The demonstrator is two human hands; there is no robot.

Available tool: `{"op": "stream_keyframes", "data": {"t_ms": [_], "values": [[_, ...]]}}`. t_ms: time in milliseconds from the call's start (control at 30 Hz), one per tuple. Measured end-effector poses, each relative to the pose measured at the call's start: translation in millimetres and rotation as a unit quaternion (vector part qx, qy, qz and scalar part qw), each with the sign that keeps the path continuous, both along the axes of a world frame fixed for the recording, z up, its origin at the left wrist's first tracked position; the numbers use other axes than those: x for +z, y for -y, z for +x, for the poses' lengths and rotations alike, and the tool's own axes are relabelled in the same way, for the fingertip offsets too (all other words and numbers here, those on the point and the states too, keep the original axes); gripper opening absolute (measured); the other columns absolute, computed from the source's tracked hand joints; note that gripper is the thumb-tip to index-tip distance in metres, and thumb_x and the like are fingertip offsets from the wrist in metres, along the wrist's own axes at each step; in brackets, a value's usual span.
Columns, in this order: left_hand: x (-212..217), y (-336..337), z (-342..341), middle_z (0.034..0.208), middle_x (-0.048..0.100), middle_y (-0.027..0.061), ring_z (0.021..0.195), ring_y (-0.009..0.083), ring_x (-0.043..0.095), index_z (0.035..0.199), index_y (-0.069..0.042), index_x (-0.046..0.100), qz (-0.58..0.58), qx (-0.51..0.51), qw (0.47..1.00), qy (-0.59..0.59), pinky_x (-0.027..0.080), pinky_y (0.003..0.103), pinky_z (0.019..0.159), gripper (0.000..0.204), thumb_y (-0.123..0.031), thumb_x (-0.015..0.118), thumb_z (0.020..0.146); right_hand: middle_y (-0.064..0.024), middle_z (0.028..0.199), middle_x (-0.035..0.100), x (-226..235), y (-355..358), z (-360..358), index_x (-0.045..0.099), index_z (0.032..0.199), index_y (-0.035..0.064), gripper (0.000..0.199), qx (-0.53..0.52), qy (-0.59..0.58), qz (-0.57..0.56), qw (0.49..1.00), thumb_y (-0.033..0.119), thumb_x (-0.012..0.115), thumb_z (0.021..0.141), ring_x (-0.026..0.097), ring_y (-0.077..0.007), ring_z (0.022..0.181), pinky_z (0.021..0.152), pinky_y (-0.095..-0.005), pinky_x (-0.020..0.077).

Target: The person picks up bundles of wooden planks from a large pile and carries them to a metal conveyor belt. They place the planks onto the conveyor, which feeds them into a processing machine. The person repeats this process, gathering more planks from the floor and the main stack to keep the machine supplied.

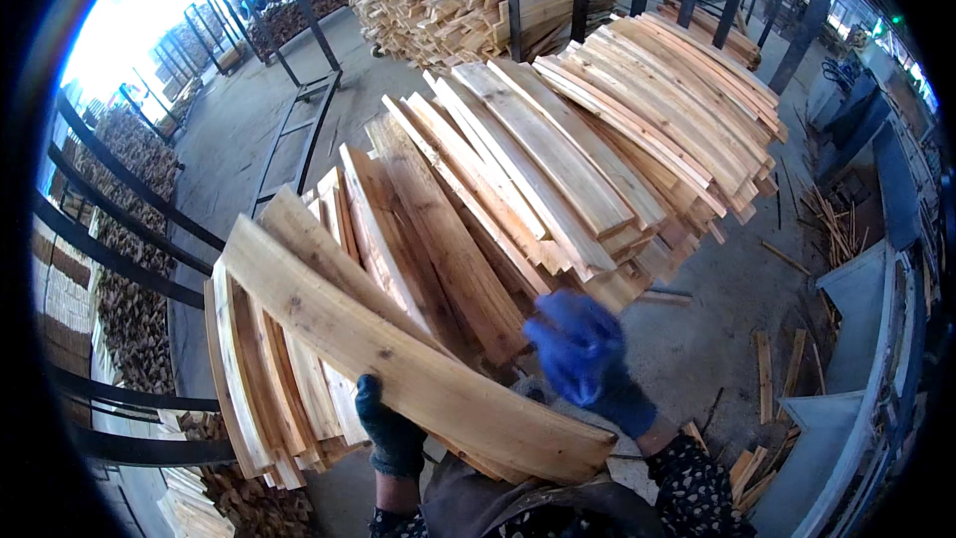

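Grey concrete floor (697, 309) lies under big stacks of pale wooden planks (558, 169). Left hand (390, 428), dark-gloved, clamps one long pale plank (398, 359). Blue-gloved right hand (583, 354) hovers blurred; grip unclear.

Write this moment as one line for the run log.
left hand: dark glove, under wooden board | right hand: blue glove, blurred, by plank stack | floor: wood scraps

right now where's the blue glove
In the head view the blue glove is on the right hand, low and right of centre, at the near ends of the stacked boards, just above the long plank.
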State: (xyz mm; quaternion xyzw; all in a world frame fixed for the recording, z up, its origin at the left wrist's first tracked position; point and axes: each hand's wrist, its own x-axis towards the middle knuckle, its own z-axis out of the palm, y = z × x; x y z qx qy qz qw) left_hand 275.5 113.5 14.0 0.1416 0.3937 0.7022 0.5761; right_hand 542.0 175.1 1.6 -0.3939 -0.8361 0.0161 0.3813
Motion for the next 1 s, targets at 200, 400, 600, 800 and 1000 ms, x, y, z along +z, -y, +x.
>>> {"op": "stream_keyframes", "data": {"t_ms": [200,400,600,800,1000], "values": [[9,-14,6,0.120,0.055,0.0140,0.113,0.0285,0.053,0.128,-0.001,0.046,-0.016,-0.009,0.999,-0.045,0.043,0.043,0.099,0.060,-0.040,0.058,0.084,-0.0183,0.124,0.056,14,-76,50,0.054,0.126,0.0044,0.049,-0.141,0.037,-0.022,0.989,0.026,0.064,0.083,0.061,-0.0294,0.101,0.082,-0.0406,0.0507],[10,-42,17,0.114,0.058,0.0107,0.106,0.0261,0.056,0.124,-0.004,0.050,-0.033,-0.038,0.998,-0.022,0.046,0.040,0.092,0.054,-0.041,0.058,0.086,-0.0064,0.099,0.062,-18,-111,153,0.058,0.114,0.0103,0.031,-0.132,-0.677,-0.295,0.662,0.027,0.063,0.087,0.062,-0.0152,0.082,0.060,-0.0248,0.0529],[3,-51,-10,0.116,0.057,0.0136,0.107,0.0274,0.056,0.126,-0.003,0.048,-0.052,-0.010,0.999,0.014,0.047,0.042,0.092,0.057,-0.042,0.056,0.086,-0.0072,0.102,0.060,-35,-94,142,0.054,0.117,0.0103,0.036,-0.079,-0.818,-0.364,0.437,0.026,0.063,0.087,0.062,-0.0177,0.086,0.054,-0.0251,0.0542],[-21,-50,-45,0.119,0.057,0.0117,0.111,0.0270,0.054,0.124,-0.002,0.050,-0.005,-0.006,1.000,-0.001,0.045,0.042,0.097,0.055,-0.038,0.059,0.084,-0.0078,0.111,0.060,12,-75,103,0.055,0.118,0.0079,0.036,-0.255,-0.659,-0.253,0.661,0.028,0.063,0.090,0.062,-0.0192,0.091,0.069,-0.0292,0.0551],[-33,-51,-58,0.118,0.057,0.0106,0.110,0.0257,0.055,0.123,-0.003,0.051,-0.008,-0.030,0.999,0.037,0.044,0.041,0.097,0.050,-0.036,0.057,0.085,-0.0197,0.129,0.052,37,-83,84,0.048,0.131,0.0006,0.058,-0.180,-0.062,-0.113,0.975,0.028,0.068,0.084,0.051,-0.0324,0.119,0.101,-0.0475,0.0392]]}}
